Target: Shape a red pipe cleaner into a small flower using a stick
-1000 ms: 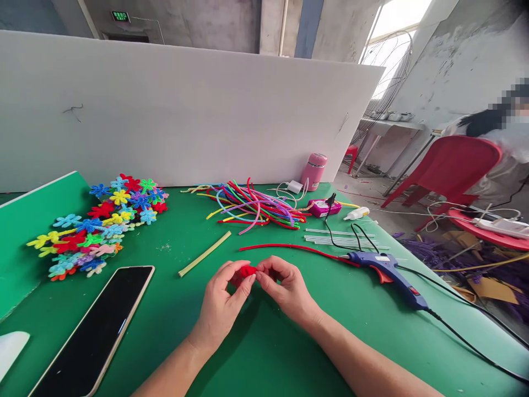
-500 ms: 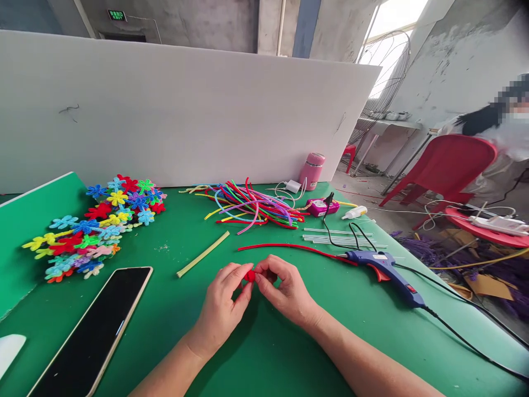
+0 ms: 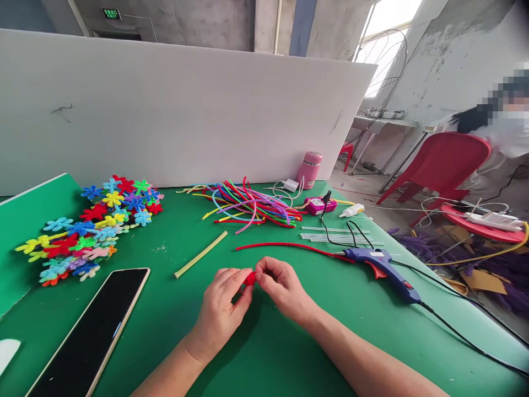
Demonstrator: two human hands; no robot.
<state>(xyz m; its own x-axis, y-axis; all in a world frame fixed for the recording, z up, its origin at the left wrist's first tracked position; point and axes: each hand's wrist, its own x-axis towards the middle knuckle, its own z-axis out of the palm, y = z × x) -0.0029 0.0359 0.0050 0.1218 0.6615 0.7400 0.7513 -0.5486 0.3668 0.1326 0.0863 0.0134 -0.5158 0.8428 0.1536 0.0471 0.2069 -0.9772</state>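
Observation:
Between my fingertips is a small bunched piece of red pipe cleaner (image 3: pixel 249 278), partly hidden by the fingers. My left hand (image 3: pixel 225 303) pinches it from the left side. From the right, my right hand (image 3: pixel 285 289) grips its edge with thumb and forefinger. Just beyond the hands a long red pipe cleaner (image 3: pixel 281 244) lies across the green table (image 3: pixel 264 353), its right end by the nozzle of a blue glue gun (image 3: pixel 386 267). A pale yellow strip (image 3: pixel 201 255) rests to the left of the hands.
Pipe-cleaner flowers (image 3: pixel 95 220) are heaped at the left, near a phone (image 3: pixel 88 336). Loose colored pipe cleaners (image 3: pixel 252 204) lie at the back, beside a pink bottle (image 3: pixel 309 170). Clear glue sticks (image 3: pixel 336 237) and a black cable are on the right. A person sits beyond a red chair (image 3: pixel 444 165).
Both hands stay pinched on the red piece, with only slight finger movement. The whole view has shifted a little, so the surroundings sit slightly further left.

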